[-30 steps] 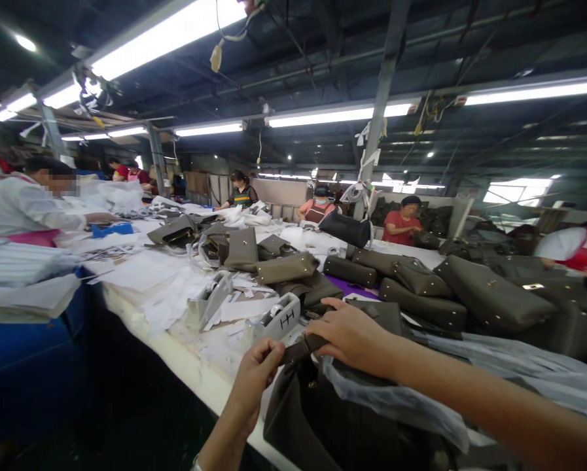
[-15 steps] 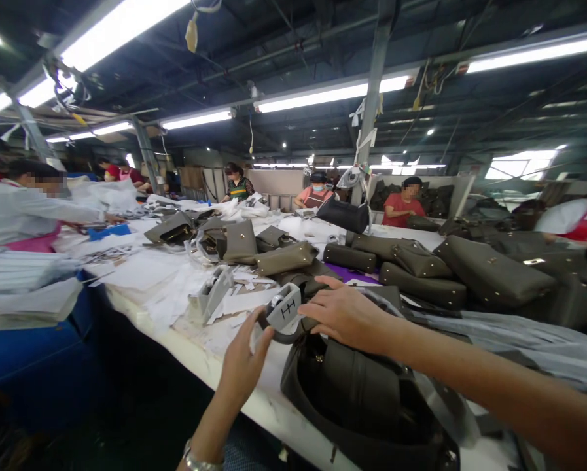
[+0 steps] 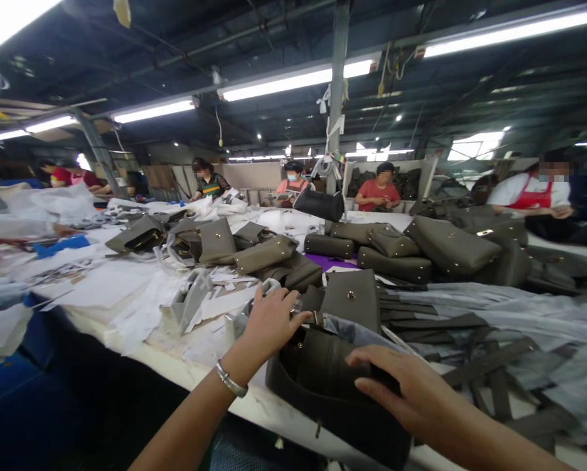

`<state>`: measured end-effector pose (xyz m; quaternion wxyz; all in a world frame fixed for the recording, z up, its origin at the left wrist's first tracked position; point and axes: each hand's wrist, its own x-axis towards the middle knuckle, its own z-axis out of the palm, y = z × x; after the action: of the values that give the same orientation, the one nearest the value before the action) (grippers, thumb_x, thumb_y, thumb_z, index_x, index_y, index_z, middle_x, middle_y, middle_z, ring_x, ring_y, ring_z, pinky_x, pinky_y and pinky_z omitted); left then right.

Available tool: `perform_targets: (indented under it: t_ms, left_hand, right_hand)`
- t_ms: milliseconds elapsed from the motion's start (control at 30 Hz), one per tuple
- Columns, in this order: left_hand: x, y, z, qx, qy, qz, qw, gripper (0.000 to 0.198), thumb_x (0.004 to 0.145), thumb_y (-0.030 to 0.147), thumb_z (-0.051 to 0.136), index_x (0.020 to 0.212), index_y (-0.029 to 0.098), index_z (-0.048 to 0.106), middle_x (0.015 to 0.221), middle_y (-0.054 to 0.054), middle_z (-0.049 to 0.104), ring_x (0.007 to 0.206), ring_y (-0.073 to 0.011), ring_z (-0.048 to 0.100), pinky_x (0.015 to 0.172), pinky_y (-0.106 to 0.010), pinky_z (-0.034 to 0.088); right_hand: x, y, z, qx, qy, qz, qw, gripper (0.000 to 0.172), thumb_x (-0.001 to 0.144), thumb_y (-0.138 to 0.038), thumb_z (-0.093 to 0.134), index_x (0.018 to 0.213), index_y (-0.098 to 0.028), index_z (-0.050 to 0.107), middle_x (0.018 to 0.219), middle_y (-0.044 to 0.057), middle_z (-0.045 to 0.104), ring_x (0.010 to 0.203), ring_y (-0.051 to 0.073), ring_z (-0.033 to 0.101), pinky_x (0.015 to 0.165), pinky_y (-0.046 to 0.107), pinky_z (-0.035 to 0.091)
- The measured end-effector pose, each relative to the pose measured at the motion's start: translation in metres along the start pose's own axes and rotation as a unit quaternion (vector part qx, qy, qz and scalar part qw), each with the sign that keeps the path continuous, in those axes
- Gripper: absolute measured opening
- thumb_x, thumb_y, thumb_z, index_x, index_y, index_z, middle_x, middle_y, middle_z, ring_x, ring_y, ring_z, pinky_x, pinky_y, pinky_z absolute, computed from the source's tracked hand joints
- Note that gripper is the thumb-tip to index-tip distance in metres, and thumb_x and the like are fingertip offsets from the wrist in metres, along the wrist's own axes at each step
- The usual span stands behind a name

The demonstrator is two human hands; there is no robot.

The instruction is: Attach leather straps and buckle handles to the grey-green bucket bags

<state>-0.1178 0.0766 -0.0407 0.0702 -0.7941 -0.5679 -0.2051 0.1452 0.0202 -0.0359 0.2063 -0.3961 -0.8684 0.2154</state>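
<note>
Cluttered worktable (image 3: pixel 273 411), hands (image 3: pixel 269 322) (image 3: pixel 406 392) on olive bag (image 3: pixel 322 374), tape dispenser (image 3: pixel 185 304) nearby

Left hand (image 3: pixel 273 320): palm down, fingers splayed and pointing away, thumb out to the right, nothing clenched. Left forearm is bare and runs up from bottom centre-left, with a thin silver metal bangle (image 3: pixel 231 379) on the wrist. Right hand (image 3: pixel 406 392): palm down, fingers stretched leftward, slightly curved, loose. Right forearm enters from the lower right corner. Hands near each other, not touching.
</note>
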Motion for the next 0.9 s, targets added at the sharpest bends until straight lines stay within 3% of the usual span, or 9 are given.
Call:
perform_targets:
  t_ms: [133,233,333,400,467,567,633,800,900]
  left_hand:
    - [0.018,0.011,0.003,-0.035,-0.080,0.065,0.994,0.037,0.094,0.046,0.052,0.113,0.019,0.069,0.106,-0.015,0.074,0.106,-0.0337,0.064,0.108,-0.058,0.024]
    - [0.033,0.018,0.006,-0.126,-0.164,0.071,0.976,0.035,0.092,0.046,0.055,0.104,0.019,0.074,0.097,-0.013,0.076,0.092,-0.0304,0.069,0.092,-0.043,0.043]
    - [0.038,0.014,-0.001,-0.264,-0.214,0.068,0.938,0.035,0.090,0.045,0.056,0.104,0.019,0.075,0.088,-0.007,0.075,0.073,-0.0211,0.068,0.070,-0.028,0.047]
    - [0.034,0.006,-0.014,-0.380,-0.196,0.026,0.903,0.037,0.091,0.045,0.055,0.109,0.018,0.073,0.086,-0.005,0.073,0.065,-0.0163,0.062,0.063,-0.025,0.045]
    - [0.026,-0.001,-0.030,-0.482,-0.137,-0.031,0.865,0.036,0.090,0.044,0.058,0.107,0.015,0.072,0.086,-0.005,0.070,0.065,-0.0136,0.057,0.061,-0.023,0.041]
    - [0.007,-0.004,-0.048,-0.591,-0.068,-0.087,0.799,0.034,0.089,0.042,0.062,0.104,0.012,0.070,0.083,-0.005,0.064,0.066,-0.0119,0.054,0.059,-0.022,0.038]
    - [-0.006,0.002,-0.053,-0.624,-0.062,-0.099,0.773,0.033,0.089,0.041,0.064,0.105,0.013,0.069,0.082,-0.005,0.063,0.065,-0.0118,0.053,0.059,-0.022,0.039]
    - [-0.036,0.023,-0.052,-0.613,-0.075,-0.110,0.779,0.036,0.089,0.046,0.062,0.100,0.013,0.070,0.077,-0.004,0.063,0.057,-0.0106,0.051,0.054,-0.022,0.037]
    - [-0.047,0.028,-0.051,-0.613,-0.008,-0.132,0.779,0.038,0.088,0.047,0.063,0.108,0.015,0.069,0.076,-0.004,0.064,0.056,-0.0107,0.051,0.054,-0.023,0.038]
  right_hand:
    - [-0.007,-0.001,0.002,0.041,-0.008,-0.029,0.999,0.016,0.095,-0.030,0.054,0.102,-0.023,0.066,0.106,0.006,0.072,0.097,0.021,0.066,0.087,0.032,0.051]
    - [-0.012,-0.009,0.005,0.068,-0.048,-0.037,0.996,0.016,0.094,-0.027,0.055,0.106,-0.025,0.066,0.104,0.004,0.072,0.093,0.019,0.066,0.083,0.029,0.051]
    - [-0.018,-0.008,0.011,0.059,-0.029,-0.011,0.998,0.019,0.092,-0.027,0.058,0.110,-0.025,0.066,0.108,0.005,0.071,0.097,0.021,0.066,0.087,0.031,0.051]
    - [-0.021,-0.001,0.013,0.046,-0.001,0.009,0.999,0.019,0.093,-0.029,0.057,0.109,-0.023,0.066,0.112,0.008,0.070,0.102,0.023,0.065,0.091,0.034,0.051]
    - [-0.020,0.011,0.012,0.030,0.023,0.032,0.999,0.024,0.094,-0.033,0.054,0.110,-0.020,0.065,0.116,0.011,0.069,0.107,0.026,0.064,0.096,0.041,0.050]
    - [-0.006,0.032,0.002,0.013,0.073,0.065,0.995,0.047,0.093,-0.045,0.054,0.128,-0.015,0.058,0.132,0.017,0.062,0.122,0.033,0.057,0.106,0.054,0.042]
    - [0.009,0.042,-0.008,0.050,0.118,0.078,0.989,0.057,0.092,-0.050,0.054,0.136,-0.014,0.052,0.136,0.018,0.059,0.126,0.035,0.055,0.108,0.056,0.040]
    - [0.046,0.028,-0.039,0.244,0.253,0.021,0.936,0.043,0.092,-0.051,0.057,0.122,-0.022,0.064,0.121,0.008,0.069,0.123,0.031,0.057,0.111,0.049,0.038]
    - [0.058,0.000,-0.047,0.428,0.251,-0.035,0.867,0.040,0.091,-0.047,0.061,0.123,-0.023,0.063,0.118,0.004,0.070,0.117,0.027,0.062,0.107,0.047,0.044]
